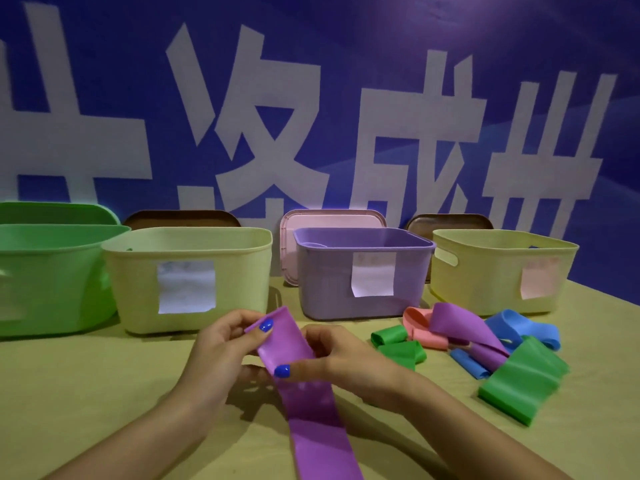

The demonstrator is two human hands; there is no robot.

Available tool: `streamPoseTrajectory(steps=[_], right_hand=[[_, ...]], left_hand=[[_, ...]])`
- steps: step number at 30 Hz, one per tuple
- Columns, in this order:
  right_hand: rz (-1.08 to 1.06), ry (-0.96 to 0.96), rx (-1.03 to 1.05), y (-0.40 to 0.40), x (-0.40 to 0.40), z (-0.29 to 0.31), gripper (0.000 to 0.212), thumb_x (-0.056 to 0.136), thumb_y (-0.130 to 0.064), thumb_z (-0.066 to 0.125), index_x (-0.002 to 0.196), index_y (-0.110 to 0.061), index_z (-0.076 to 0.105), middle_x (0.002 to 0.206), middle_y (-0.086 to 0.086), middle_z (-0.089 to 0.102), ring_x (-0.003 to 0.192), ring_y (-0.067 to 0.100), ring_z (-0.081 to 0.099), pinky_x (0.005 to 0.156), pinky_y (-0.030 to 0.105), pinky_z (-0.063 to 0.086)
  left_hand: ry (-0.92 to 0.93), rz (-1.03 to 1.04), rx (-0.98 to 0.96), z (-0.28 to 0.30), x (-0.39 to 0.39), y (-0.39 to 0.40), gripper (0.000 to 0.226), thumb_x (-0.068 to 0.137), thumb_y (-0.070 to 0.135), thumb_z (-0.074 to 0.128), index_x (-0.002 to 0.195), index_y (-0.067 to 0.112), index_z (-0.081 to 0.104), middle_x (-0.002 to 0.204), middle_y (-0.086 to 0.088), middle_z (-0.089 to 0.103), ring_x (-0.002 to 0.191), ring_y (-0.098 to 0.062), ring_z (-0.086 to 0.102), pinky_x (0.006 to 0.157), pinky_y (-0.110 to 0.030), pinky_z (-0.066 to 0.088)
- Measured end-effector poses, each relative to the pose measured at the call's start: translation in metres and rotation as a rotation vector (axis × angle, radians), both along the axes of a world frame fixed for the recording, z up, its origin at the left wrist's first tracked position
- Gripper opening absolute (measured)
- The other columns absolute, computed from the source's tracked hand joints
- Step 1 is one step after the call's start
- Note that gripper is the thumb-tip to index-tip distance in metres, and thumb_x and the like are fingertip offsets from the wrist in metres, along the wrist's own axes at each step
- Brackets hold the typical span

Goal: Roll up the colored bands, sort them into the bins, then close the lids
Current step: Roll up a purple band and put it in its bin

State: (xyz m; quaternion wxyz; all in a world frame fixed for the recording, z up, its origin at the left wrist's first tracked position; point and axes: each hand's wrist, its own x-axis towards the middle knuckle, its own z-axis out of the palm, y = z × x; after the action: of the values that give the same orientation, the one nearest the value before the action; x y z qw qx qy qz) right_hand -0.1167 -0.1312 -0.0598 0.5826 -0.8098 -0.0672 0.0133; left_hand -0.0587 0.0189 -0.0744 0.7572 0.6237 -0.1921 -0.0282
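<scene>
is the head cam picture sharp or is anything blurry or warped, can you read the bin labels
Head view: wide-angle warp bows the green bin at the left edge; the white label on the cream bin is washed out, unreadable; both hands, left and right, and the purple band are fairly sharp; a bluish cast tints the wall banner.

The room is dim and tinted blue-violet, with a brighter patch glowing on the wall (519, 36) at the upper right. Soft, blurred shadows fall on the table (104, 393) beneath the forearms and under the bins, so the light seems to come from above and a little behind. There is no hard glare, only a faint sheen along the purple band (311, 427) near the bottom edge. Everything looks slightly soft; the paper label (186, 286) is washed out and unreadable. The wide lens bows the green bin (52, 271) at the left edge.
</scene>
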Motion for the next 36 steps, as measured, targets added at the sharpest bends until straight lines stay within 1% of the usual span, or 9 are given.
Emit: streamPoseTrajectory(steps=[6,9,12,15,19,22,25,29,36], right_hand=[[-0.091,0.075,-0.264,0.003,-0.007,0.007,0.036,0.081,-0.018,0.073,0.113,-0.01,0.058,0.087,0.0,0.059,0.064,0.004,0.053,0.053,0.01,0.044],[0.051,0.32,0.113,0.001,-0.011,0.011,0.025,0.085,-0.012,0.067,0.109,-0.011,0.059,0.091,0.005,0.066,0.072,0.011,0.063,0.062,0.018,0.054],[0.222,0.348,0.379,0.008,-0.017,0.015,0.027,0.086,0.0,0.059,0.113,-0.005,0.058,0.095,0.01,0.067,0.074,0.013,0.068,0.068,0.022,0.057],[0.305,0.379,0.4,0.012,-0.019,0.013,0.024,0.087,0.006,0.054,0.108,-0.004,0.058,0.086,0.006,0.069,0.071,0.012,0.069,0.067,0.022,0.058],[0.263,0.499,0.209,0.007,-0.017,0.01,0.011,0.093,-0.01,0.053,0.101,-0.005,0.059,0.09,0.005,0.067,0.075,0.012,0.068,0.067,0.022,0.058],[0.046,0.385,-0.1,0.002,-0.012,0.008,0.039,0.089,-0.037,0.058,0.111,-0.005,0.058,0.093,0.005,0.065,0.081,0.014,0.064,0.074,0.027,0.057],[-0.161,0.083,-0.282,-0.004,-0.009,0.011,0.042,0.084,-0.044,0.061,0.117,-0.018,0.055,0.091,0.001,0.065,0.076,0.014,0.066,0.065,0.03,0.057],[-0.118,-0.181,-0.166,-0.01,-0.006,0.01,0.02,0.087,-0.025,0.062,0.104,-0.016,0.068,0.091,0.008,0.071,0.079,0.015,0.066,0.071,0.031,0.056],[-0.115,-0.189,-0.03,-0.011,-0.008,0.013,0.013,0.089,-0.02,0.06,0.083,-0.019,0.072,0.078,0.003,0.069,0.071,0.011,0.064,0.058,0.021,0.053]], left_hand=[[0.071,0.074,-0.064,-0.003,0.01,0.0,0.013,0.09,-0.002,0.054,0.083,0.008,0.059,0.074,-0.007,0.06,0.064,-0.016,0.057,0.043,-0.025,0.051],[0.066,0.108,-0.07,-0.003,0.017,0.005,0.014,0.09,0.0,0.054,0.081,0.009,0.059,0.072,-0.005,0.061,0.066,-0.016,0.056,0.047,-0.023,0.05],[0.049,0.121,-0.011,-0.005,0.018,0.003,0.01,0.087,0.001,0.058,0.081,0.008,0.062,0.065,-0.001,0.065,0.066,-0.017,0.057,0.06,-0.029,0.047],[0.004,0.106,0.069,-0.007,0.015,0.0,0.006,0.087,0.002,0.061,0.084,0.007,0.064,0.075,-0.007,0.067,0.071,-0.02,0.06,0.067,-0.032,0.048],[0.007,0.058,0.089,-0.012,0.009,-0.002,0.007,0.086,0.004,0.062,0.083,0.01,0.065,0.07,-0.002,0.07,0.063,-0.011,0.064,0.052,-0.023,0.051],[0.035,0.006,0.036,-0.008,0.005,-0.002,0.011,0.083,-0.002,0.062,0.077,0.006,0.065,0.061,-0.005,0.069,0.052,-0.011,0.063,0.048,-0.02,0.052],[0.048,-0.088,0.005,-0.003,-0.005,-0.003,0.006,0.076,0.001,0.066,0.072,0.006,0.067,0.063,-0.011,0.069,0.051,-0.015,0.065,0.047,-0.021,0.053],[0.013,-0.181,0.029,0.003,-0.015,-0.003,0.011,0.06,0.015,0.069,0.069,0.011,0.074,0.071,-0.014,0.072,0.059,-0.016,0.069,0.05,-0.018,0.052],[-0.013,-0.237,0.068,0.006,-0.014,0.0,0.016,0.071,0.024,0.065,0.073,0.014,0.077,0.078,-0.016,0.074,0.065,-0.018,0.07,0.053,-0.021,0.052]])
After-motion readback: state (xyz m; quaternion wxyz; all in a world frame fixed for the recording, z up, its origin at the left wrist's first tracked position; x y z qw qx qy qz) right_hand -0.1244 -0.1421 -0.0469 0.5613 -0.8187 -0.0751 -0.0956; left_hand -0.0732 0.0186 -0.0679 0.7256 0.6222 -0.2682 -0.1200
